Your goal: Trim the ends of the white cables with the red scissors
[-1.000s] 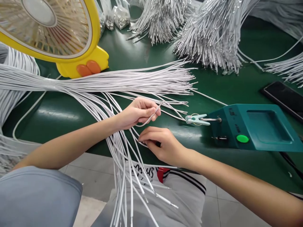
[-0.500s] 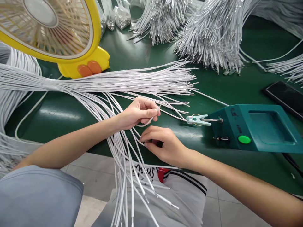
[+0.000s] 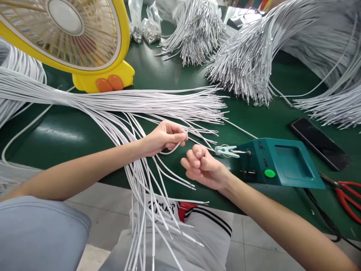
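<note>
My left hand (image 3: 168, 138) pinches a white wire (image 3: 172, 151) between thumb and forefinger. The wire's stripped tip points up past the fingertips, and the rest curves down below the hand. Just to the right, my right hand (image 3: 203, 166) is closed with its fingers curled inward; whether anything small is inside is hidden. A bundle of white wires (image 3: 146, 101) lies across the green table behind my hands. Some of its strands (image 3: 141, 188) fan out under my left wrist and hang over the table edge onto my lap.
Right of my hands stands a teal device (image 3: 279, 162) with a green button and a pale clothes-peg clip (image 3: 227, 151). Beyond it are a phone (image 3: 318, 143) and red-handled scissors (image 3: 348, 195). A yellow fan (image 3: 103, 81) stands back left; tinned wire bundles (image 3: 242, 67) and bags of small metal parts (image 3: 152, 30) lie behind.
My right hand has moved up and right, away from the loose wires, and its fingers have curled shut. My left hand keeps its pinch on the wire. The camera view has shifted slightly.
</note>
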Demonstrator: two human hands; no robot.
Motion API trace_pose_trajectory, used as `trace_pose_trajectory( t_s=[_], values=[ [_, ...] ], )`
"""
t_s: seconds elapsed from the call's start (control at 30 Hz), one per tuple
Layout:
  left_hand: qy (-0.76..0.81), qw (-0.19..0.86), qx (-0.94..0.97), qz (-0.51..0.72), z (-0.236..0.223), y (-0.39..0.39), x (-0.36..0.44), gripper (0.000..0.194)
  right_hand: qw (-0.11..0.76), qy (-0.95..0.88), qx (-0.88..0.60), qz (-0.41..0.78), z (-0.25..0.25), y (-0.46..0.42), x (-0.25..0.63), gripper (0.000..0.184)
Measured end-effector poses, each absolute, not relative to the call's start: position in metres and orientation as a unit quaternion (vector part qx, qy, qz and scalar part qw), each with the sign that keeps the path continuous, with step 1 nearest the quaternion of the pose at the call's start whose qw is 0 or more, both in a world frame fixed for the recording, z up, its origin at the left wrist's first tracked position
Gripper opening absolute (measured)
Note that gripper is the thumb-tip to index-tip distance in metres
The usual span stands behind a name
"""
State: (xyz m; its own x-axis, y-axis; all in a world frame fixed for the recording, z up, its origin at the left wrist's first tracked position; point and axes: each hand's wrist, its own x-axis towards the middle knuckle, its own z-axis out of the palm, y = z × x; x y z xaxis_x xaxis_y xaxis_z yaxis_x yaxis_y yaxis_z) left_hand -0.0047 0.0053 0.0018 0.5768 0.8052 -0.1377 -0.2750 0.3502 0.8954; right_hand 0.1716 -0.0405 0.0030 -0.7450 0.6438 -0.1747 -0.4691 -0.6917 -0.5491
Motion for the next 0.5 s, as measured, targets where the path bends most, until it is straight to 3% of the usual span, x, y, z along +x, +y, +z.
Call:
trace_pose_trajectory(
  t_s=[0.27, 0.5],
  values=[
    [0.300, 0.769, 0.446, 0.346, 0.0019, 0.0045, -0.0043, 0.027, 0.303, -0.263, -0.190, 0.896, 0.0029, -0.0401, 0.1727, 0.043],
    [0.289, 0.778, 0.437, 0.347, 0.0032, 0.0047, -0.0037, 0.024, 0.296, -0.233, -0.127, 0.918, 0.0009, -0.0412, 0.1727, 0.025]
  ],
)
